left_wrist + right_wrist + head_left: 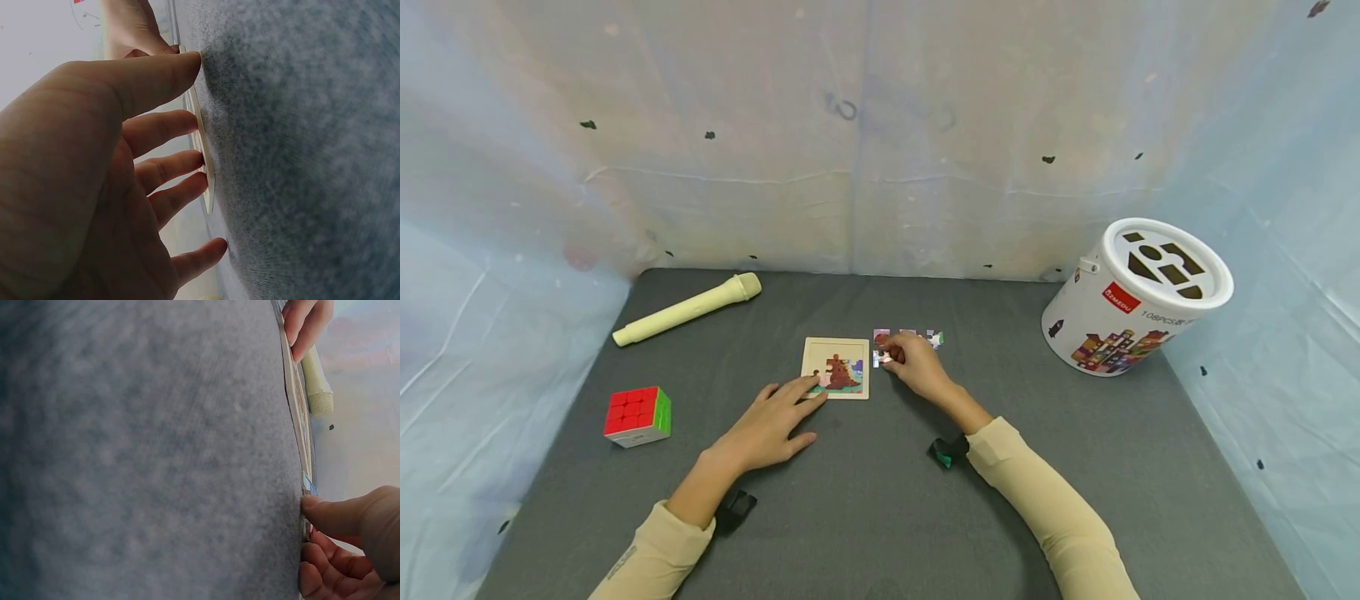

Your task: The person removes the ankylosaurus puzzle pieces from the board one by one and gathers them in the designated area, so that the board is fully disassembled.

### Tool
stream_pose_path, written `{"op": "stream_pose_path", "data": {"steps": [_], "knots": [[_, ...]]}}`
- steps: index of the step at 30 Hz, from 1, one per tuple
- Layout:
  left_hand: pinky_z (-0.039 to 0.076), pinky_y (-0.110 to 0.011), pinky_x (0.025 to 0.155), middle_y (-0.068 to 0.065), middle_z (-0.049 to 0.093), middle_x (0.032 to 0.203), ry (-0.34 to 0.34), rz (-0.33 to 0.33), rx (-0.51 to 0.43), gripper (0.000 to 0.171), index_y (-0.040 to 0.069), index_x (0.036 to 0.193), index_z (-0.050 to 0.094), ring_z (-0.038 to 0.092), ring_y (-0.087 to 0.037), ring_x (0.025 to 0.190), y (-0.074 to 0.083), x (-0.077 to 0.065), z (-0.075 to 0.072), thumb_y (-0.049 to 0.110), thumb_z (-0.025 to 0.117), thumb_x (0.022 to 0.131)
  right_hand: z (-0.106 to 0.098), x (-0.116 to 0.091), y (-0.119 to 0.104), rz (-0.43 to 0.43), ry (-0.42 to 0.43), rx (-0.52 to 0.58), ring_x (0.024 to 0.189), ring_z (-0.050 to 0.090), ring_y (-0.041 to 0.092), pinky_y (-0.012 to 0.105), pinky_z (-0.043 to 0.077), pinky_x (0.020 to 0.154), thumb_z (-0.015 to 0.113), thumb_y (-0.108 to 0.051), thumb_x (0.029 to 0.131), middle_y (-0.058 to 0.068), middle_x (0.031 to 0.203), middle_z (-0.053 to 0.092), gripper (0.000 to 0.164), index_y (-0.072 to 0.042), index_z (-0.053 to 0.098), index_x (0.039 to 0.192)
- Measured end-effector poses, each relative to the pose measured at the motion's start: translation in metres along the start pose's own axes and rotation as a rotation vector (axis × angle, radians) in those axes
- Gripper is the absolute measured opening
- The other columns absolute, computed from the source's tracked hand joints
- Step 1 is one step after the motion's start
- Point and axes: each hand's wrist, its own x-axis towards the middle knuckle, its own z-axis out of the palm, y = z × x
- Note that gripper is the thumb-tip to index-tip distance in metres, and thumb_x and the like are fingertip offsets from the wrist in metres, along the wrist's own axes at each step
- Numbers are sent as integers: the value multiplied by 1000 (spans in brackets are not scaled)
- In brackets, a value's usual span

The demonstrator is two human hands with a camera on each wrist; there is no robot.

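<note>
A small square wooden jigsaw puzzle board (829,342) lies on the grey table, partly filled with pieces showing a brown figure. My left hand (766,432) rests at its lower left, fingers spread and fairly straight; two fingertips overlap the board, and the left wrist view shows fingertips (191,122) at its edge. Just right of the board, my right hand (919,368) pinches a puzzle piece (877,359) between thumb and fingers, close to the tabletop. Other loose puzzle pieces (935,338) lie beyond that hand, partly hidden by it.
A red, green and white puzzle cube (637,416) sits at the left. Behind it lies a pale yellow microphone-shaped object (688,310). At the back right stands a white bucket (1120,325) with shaped holes in its lid. Plastic sheeting (865,167) surrounds the table.
</note>
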Motion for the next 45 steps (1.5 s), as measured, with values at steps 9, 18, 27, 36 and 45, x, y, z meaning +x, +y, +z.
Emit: {"op": "stream_pose_path", "data": {"steps": [9,18,27,36,45], "knots": [[33,-65,104,-19,38,155,3,-1,-5,64,6,147,50,36,-35,142,-1,1,-1,33,71,94,0,1,1,16,-6,-2,74,55,18,35,47,69,79,-2,84,8,85,61,18,3,72,100],[32,-65,105,-19,37,155,-1,-5,-4,63,6,147,50,36,-35,142,-1,1,-1,33,70,94,-2,2,1,5,-15,-18,75,57,20,34,47,69,79,-2,83,9,83,62,17,3,74,98],[34,-65,104,-19,39,154,12,1,6,63,6,147,50,38,-35,141,0,0,-2,33,71,93,0,3,3,18,-24,-13,74,57,19,31,47,67,80,-2,83,8,84,63,17,3,75,99],[34,-64,104,-19,39,154,8,-3,2,64,7,147,51,38,-34,141,0,0,0,34,72,93,-1,4,-3,5,-16,14,73,54,16,29,45,66,79,-5,85,7,84,63,19,2,75,102],[35,-64,103,-18,39,154,3,-9,30,63,7,146,52,39,-34,140,2,1,-1,35,72,92,13,18,-32,-146,-144,56,89,61,23,30,50,74,75,-1,88,12,104,63,30,2,68,117]]}}
